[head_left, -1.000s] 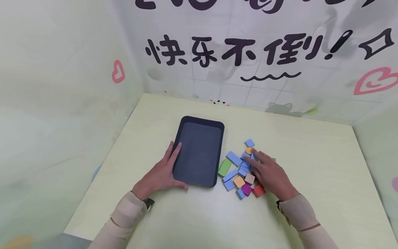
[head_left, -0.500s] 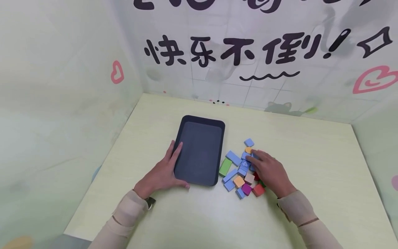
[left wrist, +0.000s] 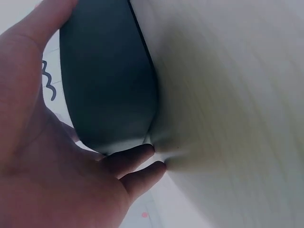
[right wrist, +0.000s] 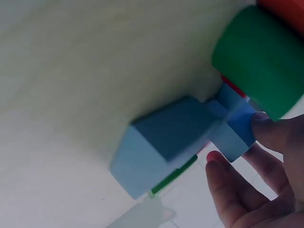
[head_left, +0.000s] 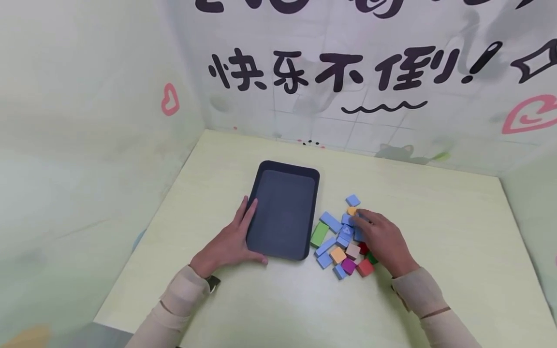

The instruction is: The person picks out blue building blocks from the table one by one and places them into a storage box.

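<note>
A dark rectangular tray (head_left: 285,212) lies left of a group of wooden blocks. My left hand (head_left: 230,244) rests at its near left corner, thumb spread along the near wall and the fingers fairly straight at the left side. In the left wrist view, two fingertips (left wrist: 151,151) touch the table beside the tray wall (left wrist: 109,80). At the blocks' right side, my right hand (head_left: 385,241) is bent over a blue block (right wrist: 242,124). The thumb presses one face, with fingers on the other side. A yellow round block (head_left: 351,210) sits just beyond its fingertips.
Around the right hand lie several blue blocks (head_left: 330,222), a long green block (head_left: 319,234), an orange cube (head_left: 338,254), a purple block (head_left: 348,266) and a red block (head_left: 365,268). A green cylinder (right wrist: 259,61) stands close by the right thumb. Printed walls border the table (head_left: 435,217).
My right hand's fingers have drawn in from outstretched to bent over the blue block, uncovering the red and green blocks beneath the palm. The left hand stays at the tray.
</note>
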Available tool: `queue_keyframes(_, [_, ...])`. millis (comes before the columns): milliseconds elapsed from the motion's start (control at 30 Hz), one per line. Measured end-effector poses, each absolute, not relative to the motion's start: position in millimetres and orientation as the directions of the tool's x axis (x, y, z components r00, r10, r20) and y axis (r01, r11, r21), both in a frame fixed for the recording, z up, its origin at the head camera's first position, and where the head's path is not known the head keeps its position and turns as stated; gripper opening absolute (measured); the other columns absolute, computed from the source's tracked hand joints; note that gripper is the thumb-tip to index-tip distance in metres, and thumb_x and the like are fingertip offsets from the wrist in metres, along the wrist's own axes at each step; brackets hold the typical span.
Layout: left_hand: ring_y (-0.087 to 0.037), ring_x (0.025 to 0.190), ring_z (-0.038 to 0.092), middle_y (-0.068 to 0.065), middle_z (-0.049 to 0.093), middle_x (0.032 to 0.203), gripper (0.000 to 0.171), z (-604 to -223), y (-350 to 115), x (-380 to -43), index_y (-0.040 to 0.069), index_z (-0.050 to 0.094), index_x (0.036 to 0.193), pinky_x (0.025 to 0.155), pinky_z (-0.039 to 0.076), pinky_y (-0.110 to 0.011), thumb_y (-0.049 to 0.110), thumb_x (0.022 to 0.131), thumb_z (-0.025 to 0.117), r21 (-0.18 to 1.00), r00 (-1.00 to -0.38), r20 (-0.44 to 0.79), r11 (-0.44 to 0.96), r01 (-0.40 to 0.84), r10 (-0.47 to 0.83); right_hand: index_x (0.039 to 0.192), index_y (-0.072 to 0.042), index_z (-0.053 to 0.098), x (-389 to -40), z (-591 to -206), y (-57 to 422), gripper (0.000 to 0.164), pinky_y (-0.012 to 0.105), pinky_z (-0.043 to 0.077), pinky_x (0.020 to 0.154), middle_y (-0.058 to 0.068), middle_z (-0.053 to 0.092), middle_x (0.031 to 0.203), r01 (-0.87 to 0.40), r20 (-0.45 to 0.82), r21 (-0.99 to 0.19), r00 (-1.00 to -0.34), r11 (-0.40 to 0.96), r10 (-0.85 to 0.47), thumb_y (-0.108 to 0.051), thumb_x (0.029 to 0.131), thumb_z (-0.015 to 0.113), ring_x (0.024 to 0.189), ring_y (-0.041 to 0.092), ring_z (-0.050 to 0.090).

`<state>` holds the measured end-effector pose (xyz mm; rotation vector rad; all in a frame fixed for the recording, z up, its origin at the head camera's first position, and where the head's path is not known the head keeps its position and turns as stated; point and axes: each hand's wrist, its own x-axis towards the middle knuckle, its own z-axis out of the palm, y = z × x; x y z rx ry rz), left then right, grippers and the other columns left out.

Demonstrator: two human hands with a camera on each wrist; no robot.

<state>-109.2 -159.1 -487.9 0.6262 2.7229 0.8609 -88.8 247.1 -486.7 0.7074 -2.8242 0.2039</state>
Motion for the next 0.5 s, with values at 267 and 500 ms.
queue_keyframes(267, [-0.031,0.135,0.041,-0.005,0.009,0.164,0.149,-489,-165,-109,0.017,-0.007,0.16,0.1,0.041,-0.044,0.054,0.056,0.094,0.618,-0.893,-0.054,0.718,0.321,0.446,0.121,-0.006,0.065,-96,-476,244,0.038,0.044,0.052,0.087,0.014,0.057,0.123,-0.484,0.293,-0.151,-0.855,0.862,-0.429,-0.007,0.085,0.078,0.104,0.031,0.061])
queue_keyframes(500, [-0.032,0.133,0.043,-0.008,0.013,0.164,0.149,-492,-166,-107,0.011,-0.004,0.16,0.1,0.042,-0.043,0.051,0.056,0.095,0.604,-0.897,-0.044,0.727,0.327,0.44,0.116,-0.007,0.064,-103,-468,229,0.032,0.041,0.052,0.087,0.012,0.055,0.121,-0.493,0.309,-0.164,-0.848,0.854,-0.43,-0.012,0.087,0.076,0.102,0.028,0.057])
